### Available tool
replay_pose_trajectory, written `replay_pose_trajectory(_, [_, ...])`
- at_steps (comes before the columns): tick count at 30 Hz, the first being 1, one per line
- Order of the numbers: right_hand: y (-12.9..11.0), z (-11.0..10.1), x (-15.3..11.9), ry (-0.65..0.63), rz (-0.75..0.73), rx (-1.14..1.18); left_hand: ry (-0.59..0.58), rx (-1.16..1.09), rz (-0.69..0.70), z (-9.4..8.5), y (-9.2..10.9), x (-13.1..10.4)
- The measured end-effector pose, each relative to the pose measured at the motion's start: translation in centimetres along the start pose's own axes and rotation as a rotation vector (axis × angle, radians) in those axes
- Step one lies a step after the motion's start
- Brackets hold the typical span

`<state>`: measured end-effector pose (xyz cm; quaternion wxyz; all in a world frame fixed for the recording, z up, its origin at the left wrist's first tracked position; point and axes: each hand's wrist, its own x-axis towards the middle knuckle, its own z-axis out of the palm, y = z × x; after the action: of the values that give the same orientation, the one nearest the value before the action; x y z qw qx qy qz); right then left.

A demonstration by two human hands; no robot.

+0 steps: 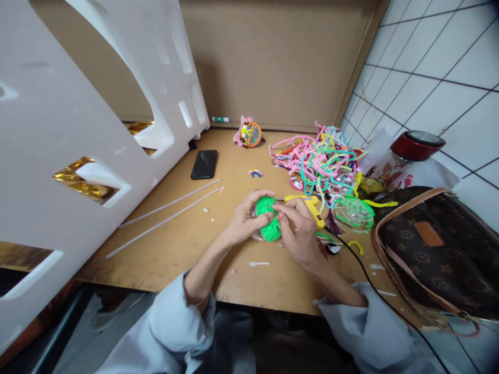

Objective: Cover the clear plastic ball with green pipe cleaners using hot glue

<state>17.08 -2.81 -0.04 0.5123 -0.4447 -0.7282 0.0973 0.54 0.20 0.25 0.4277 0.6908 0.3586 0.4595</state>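
Note:
My left hand (242,221) is closed around a rounded craft piece covered in fuzzy green pipe cleaner (268,231), with a clear edge showing at its left. Against the right side of that piece, my right hand (301,232) is pinched. A speck of orange shows by its fingertips, but what they hold is too small to make out. Just behind the right hand lies a yellow hot glue gun (312,203), its black cord running toward the lower right. A second round piece with green strands (354,214) rests farther right.
A tangled heap of pipe cleaners (312,158) covers the back right, near a red-lidded bottle (417,148) and a brown handbag (436,249). Left are a phone (204,164), glue sticks (163,221) and a white plastic panel (117,62). A decorated ball (249,133) stands behind.

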Motion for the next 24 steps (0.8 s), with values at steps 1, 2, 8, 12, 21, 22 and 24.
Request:
replay_pose_trajectory(1, [0.05,-0.03,0.01,-0.005,-0.015,-0.01,0.002,-0.01,-0.01,0.03,-0.04,-0.03])
replay_pose_trajectory(2, [0.08,-0.06,0.02,-0.008,-0.029,-0.021,0.005,-0.019,-0.018,0.06,-0.08,-0.06])
replay_pose_trajectory(8, [0.14,-0.16,0.17,-0.035,-0.076,-0.051,-0.004,-0.022,-0.02,0.15,-0.11,-0.12])
replay_pose_trajectory(12, [0.06,-0.2,0.12,-0.021,-0.1,-0.045,-0.012,0.015,0.004,0.06,-0.06,-0.06])
replay_pose_trajectory(21, [0.27,-0.31,-0.09,-0.006,-0.137,0.021,-0.058,0.006,0.034,0.06,0.19,-0.02])
replay_pose_trajectory(22, [0.36,-0.27,-0.09,-0.001,-0.142,0.025,-0.057,0.008,0.042,0.07,0.22,0.01])
replay_pose_trajectory(24, [0.5,-0.19,-0.08,0.006,-0.149,0.027,-0.057,0.011,0.05,0.1,0.19,0.04])
